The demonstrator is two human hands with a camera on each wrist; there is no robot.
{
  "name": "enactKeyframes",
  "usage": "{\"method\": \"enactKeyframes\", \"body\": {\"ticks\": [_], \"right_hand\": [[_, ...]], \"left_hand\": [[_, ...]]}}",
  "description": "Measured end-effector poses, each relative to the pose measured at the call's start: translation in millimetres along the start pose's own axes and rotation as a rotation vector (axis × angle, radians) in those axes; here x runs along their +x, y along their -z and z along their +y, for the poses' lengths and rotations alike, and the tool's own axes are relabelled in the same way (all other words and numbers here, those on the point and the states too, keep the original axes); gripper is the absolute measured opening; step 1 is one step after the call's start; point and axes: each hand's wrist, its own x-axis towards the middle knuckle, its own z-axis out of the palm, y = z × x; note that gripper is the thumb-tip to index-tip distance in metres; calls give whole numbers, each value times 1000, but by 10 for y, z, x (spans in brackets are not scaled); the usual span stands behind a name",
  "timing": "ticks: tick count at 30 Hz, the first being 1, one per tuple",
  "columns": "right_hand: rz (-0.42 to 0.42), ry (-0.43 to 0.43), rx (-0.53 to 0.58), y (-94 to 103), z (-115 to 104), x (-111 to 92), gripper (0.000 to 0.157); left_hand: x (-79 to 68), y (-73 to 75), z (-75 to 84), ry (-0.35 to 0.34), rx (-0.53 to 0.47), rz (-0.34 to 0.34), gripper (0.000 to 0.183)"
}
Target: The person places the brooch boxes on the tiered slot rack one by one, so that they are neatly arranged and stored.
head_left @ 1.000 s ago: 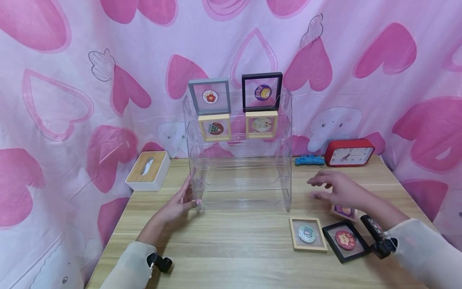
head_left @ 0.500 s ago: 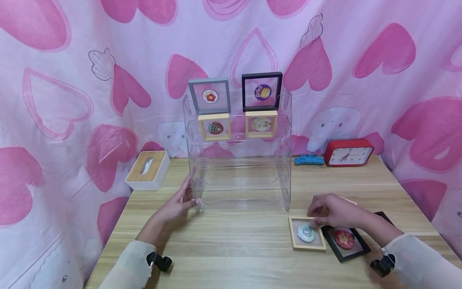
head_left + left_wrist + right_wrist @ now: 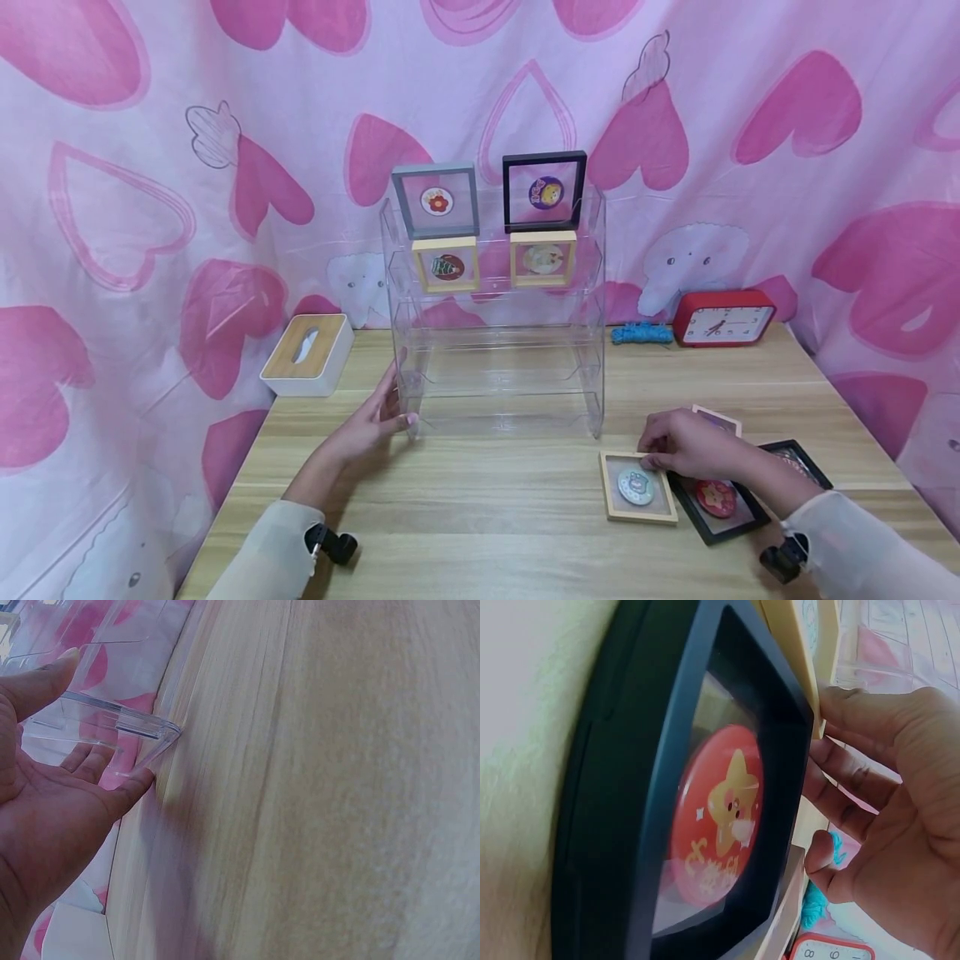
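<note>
My left hand (image 3: 369,423) holds the lower left side of a clear acrylic display rack (image 3: 498,423), thumb at the front edge and fingers along the outside. In the left wrist view, the rack's clear corner (image 3: 161,729) lies between thumb and fingers. My right hand (image 3: 693,446) pinches the upper right corner of a light wood frame (image 3: 609,492) with a round blue-and-white badge, lying on the table. Below that hand is a black frame (image 3: 716,533) with a red badge; in the right wrist view its yellow star badge (image 3: 720,814) shows large.
On the rack's upper tiers stand a grey frame (image 3: 401,200), a black frame (image 3: 581,192) and two wooden frames. Another wooden frame (image 3: 723,419) and a black frame (image 3: 813,467) lie by the right hand. Behind are a tissue box (image 3: 311,379), blue cord (image 3: 642,333) and red clock (image 3: 686,304).
My right hand has come down and toward me from above the table onto the corner of the wooden frame with the blue-and-white badge. The left hand has kept its place on the rack.
</note>
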Motion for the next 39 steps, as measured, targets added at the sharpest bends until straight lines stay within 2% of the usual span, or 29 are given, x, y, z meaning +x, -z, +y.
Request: {"method": "enactKeyframes", "body": {"ticks": [5, 12, 20, 32, 39], "right_hand": [[7, 12, 11, 16, 5, -8, 9], [38, -13, 31, 73, 17, -29, 11], [88, 48, 70, 132, -14, -27, 12], [236, 160, 72, 278, -199, 34, 20], [362, 197, 4, 392, -354, 108, 29]], "left_hand": [[1, 1, 10, 7, 7, 5, 112], [-7, 9, 11, 25, 2, 13, 113], [-16, -1, 13, 21, -4, 8, 113], [-4, 5, 4, -22, -8, -10, 113], [-14, -1, 16, -6, -7, -5, 113]]}}
